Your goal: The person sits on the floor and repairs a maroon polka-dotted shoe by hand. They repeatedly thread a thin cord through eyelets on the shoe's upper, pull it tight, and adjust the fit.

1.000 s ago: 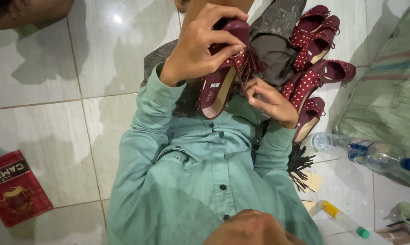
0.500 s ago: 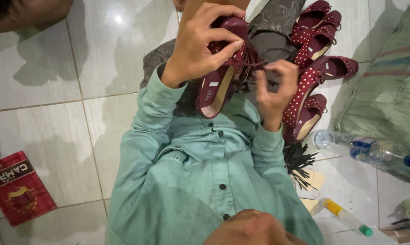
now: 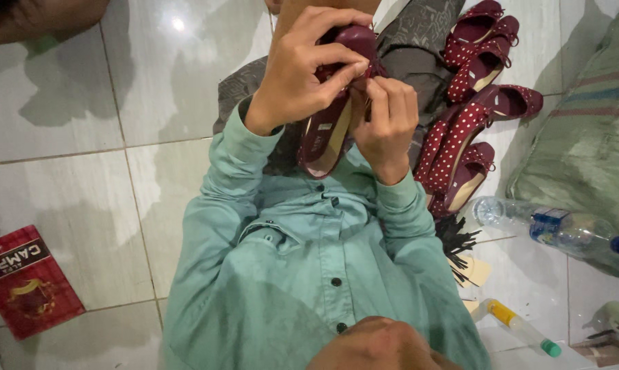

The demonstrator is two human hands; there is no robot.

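While my left hand point(image 3: 302, 79) wraps around the dark maroon flat shoe with a tan insole point(image 3: 326, 137), fingers curled over its toe end and thumb pressing against the upper, I hold it up in front of my chest with the insole facing toward me and the heel pointing down. My right hand point(image 3: 388, 123) is drawn in close beside it, fingers bent and pinched together at the shoe's upper edge, touching the fingertips of the left hand; what exactly sits between those fingertips is too small to make out. Both sleeves belong to my teal button-front shirt point(image 3: 309, 274), which fills the lower middle of the view.

Just to the right of my right forearm lies a heap of red flat shoes with white polka dots point(image 3: 470, 137), some overlapping each other on the white glossy floor tiles point(image 3: 83, 171). Near them a clear plastic water bottle with a blue cap point(image 3: 552, 229) lies on its side, against a green woven sack point(image 3: 583, 151). Lower right there is a small tube with a yellow collar and green tip point(image 3: 518, 325). At the far left on the tiles rests a flat red packet point(image 3: 25, 281).
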